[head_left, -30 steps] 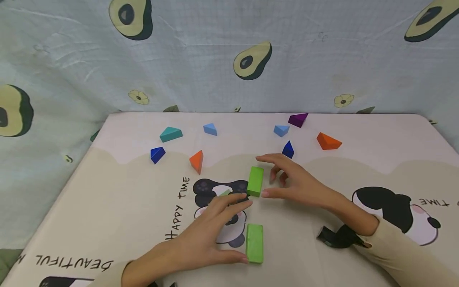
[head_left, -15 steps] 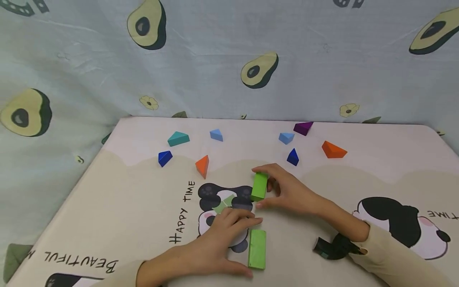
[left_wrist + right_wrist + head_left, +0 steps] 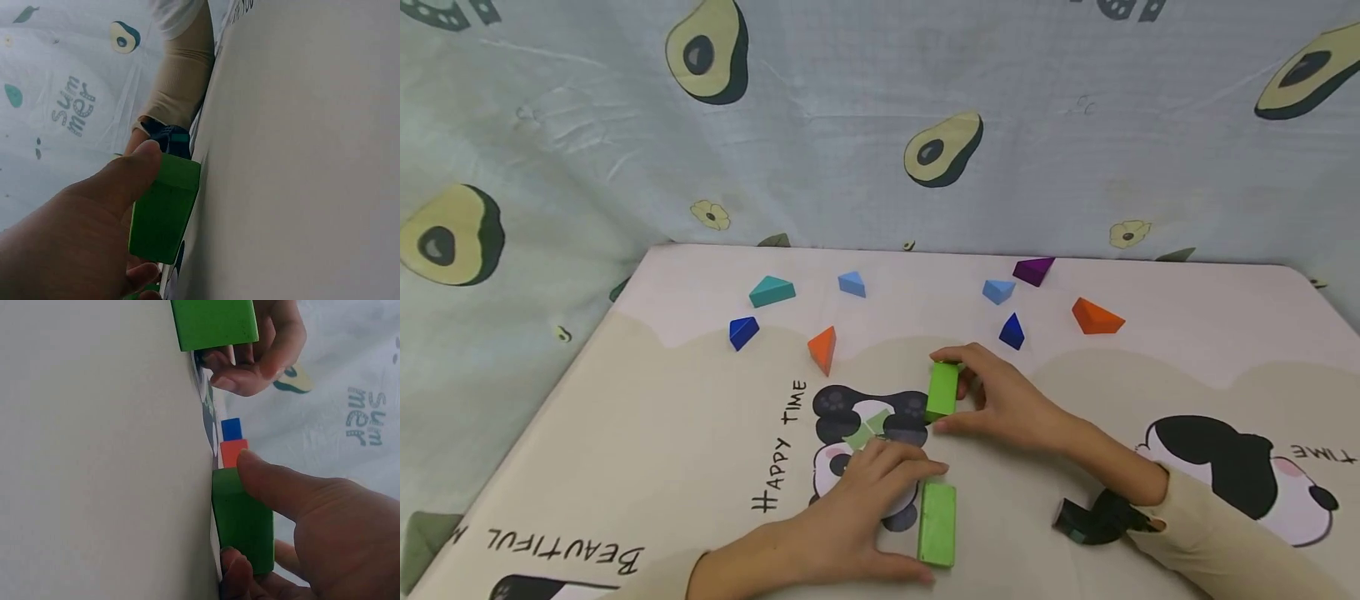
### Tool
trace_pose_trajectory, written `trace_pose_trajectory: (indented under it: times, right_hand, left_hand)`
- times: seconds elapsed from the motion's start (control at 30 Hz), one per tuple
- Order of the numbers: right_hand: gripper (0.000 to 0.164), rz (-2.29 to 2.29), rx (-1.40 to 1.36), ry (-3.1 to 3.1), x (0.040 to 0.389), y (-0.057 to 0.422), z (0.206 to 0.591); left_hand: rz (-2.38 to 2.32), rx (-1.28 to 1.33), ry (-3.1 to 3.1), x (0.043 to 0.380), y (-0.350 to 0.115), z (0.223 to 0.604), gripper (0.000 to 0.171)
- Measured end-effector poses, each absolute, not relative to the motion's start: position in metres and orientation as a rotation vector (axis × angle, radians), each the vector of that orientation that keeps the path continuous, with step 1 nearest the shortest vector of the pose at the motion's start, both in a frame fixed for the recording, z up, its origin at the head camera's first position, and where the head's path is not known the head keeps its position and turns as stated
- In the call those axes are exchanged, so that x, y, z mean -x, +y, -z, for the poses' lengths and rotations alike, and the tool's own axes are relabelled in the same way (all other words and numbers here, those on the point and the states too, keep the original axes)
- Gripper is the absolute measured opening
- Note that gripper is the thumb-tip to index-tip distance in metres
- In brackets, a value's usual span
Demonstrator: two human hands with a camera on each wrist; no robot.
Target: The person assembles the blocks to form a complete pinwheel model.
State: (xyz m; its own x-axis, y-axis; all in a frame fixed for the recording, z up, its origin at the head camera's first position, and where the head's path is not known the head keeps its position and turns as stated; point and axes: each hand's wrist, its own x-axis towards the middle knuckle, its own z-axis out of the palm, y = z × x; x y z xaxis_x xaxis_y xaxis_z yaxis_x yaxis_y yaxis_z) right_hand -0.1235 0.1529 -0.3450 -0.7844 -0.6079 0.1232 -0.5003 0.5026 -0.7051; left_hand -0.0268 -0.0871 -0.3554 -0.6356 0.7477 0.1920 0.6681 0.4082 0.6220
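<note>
Two green rectangular blocks stand one behind the other near the middle of the table. My right hand [image 3: 1011, 400] pinches the far green block [image 3: 942, 392] end to end, index finger at its far end and thumb at its near end. The near green block [image 3: 937, 525] sits between the thumb and fingers of my left hand [image 3: 857, 517]. In the left wrist view, my left thumb presses one end of the near green block [image 3: 162, 212]. The right wrist view shows my right thumb on the far green block [image 3: 244, 519], with fingertips curled at its other end.
Beyond the hands lie several triangular blocks: teal [image 3: 772, 292], dark blue [image 3: 743, 332], orange [image 3: 823, 349] and light blue [image 3: 852, 284] to the left. Purple [image 3: 1033, 271], light blue [image 3: 998, 291], dark blue [image 3: 1012, 332] and orange [image 3: 1097, 317] ones lie right. A patterned curtain [image 3: 820, 125] hangs behind.
My right fingers have come in from beside the far green block and now hold its ends. The left fingers have drawn nearer the near block. The head view has shifted slightly.
</note>
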Motion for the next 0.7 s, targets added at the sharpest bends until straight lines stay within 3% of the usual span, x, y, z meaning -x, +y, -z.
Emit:
trace_pose_trajectory:
  times: [0.4,0.7]
  right_hand:
    - [0.072,1.141,0.946,2.611,0.142,0.146,0.337]
    - [0.072,1.152,0.954,2.589,0.153,0.143,0.341]
  left_hand:
    - [-1.023,-1.381,2.490,0.028,-0.088,0.358,0.068]
    - [-1.014,-1.458,2.487,0.029,-0.087,0.358,0.069]
